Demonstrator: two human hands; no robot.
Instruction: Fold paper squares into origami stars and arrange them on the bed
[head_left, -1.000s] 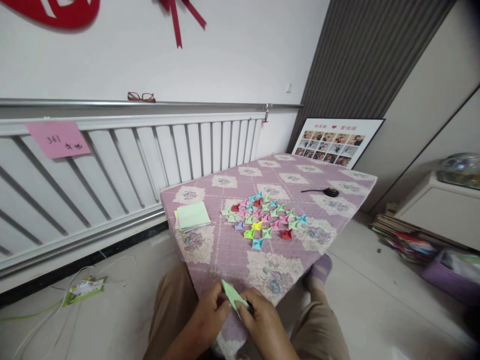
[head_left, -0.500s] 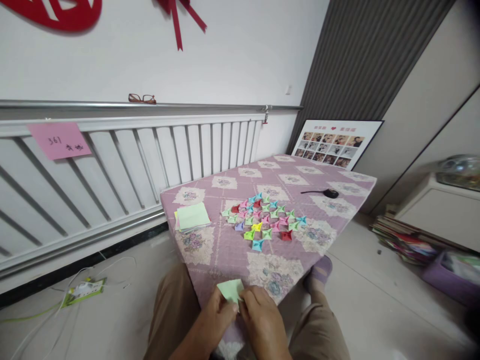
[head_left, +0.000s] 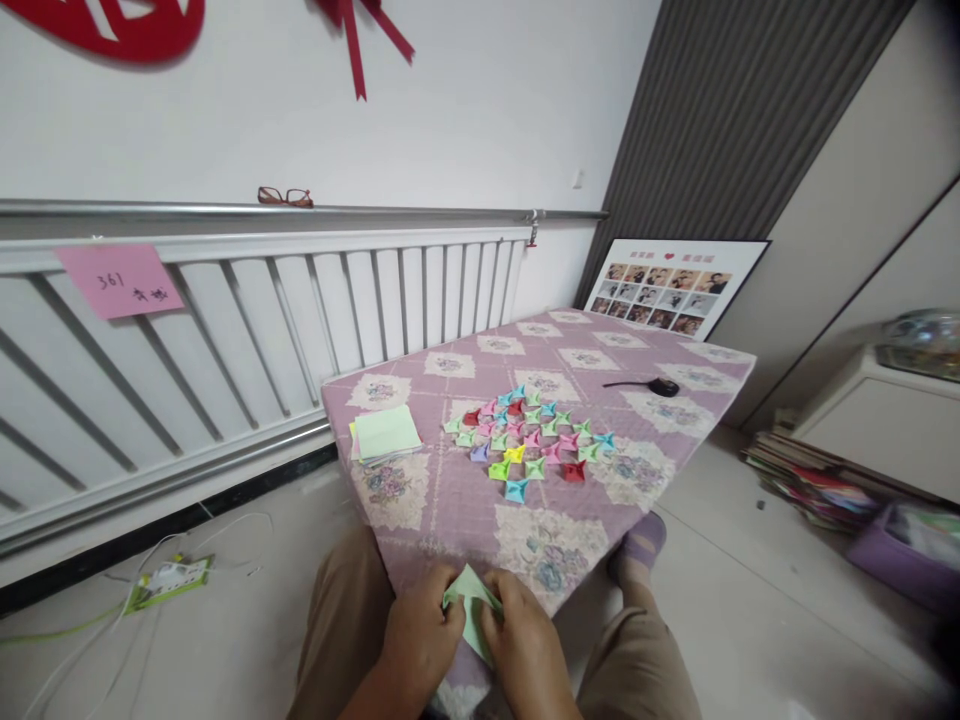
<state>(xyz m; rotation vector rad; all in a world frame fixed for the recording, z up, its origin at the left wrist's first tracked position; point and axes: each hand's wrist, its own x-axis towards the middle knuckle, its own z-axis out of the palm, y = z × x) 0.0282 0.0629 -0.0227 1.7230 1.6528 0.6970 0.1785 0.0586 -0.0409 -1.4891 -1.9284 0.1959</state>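
Observation:
Between my two hands is a pale green sheet of folding paper (head_left: pixel 474 612), partly folded, with a pointed corner facing away from me. My left hand (head_left: pixel 424 625) pinches its left edge between thumb and fingers. On the right edge, my right hand (head_left: pixel 523 635) grips it the same way. Both hands are low over the near corner of the table. Beyond them, several small folded paper pieces (head_left: pixel 534 467) in green, pink, blue, red and yellow sit in rows. A stack of square paper sheets (head_left: pixel 386 433), pale green on top, lies to the left.
A purple flowered cloth covers the table (head_left: pixel 450 510). A black object with a thin strap (head_left: pixel 664 387) lies at its right. A white radiator (head_left: pixel 375 300) runs along the wall, with glasses (head_left: pixel 285 197) above. A photo board (head_left: pixel 671 285) leans at the back.
The green paper was a small flat square held mostly in my left hand; now it is turned corner-up and spread between both hands. My left hand has shifted slightly left.

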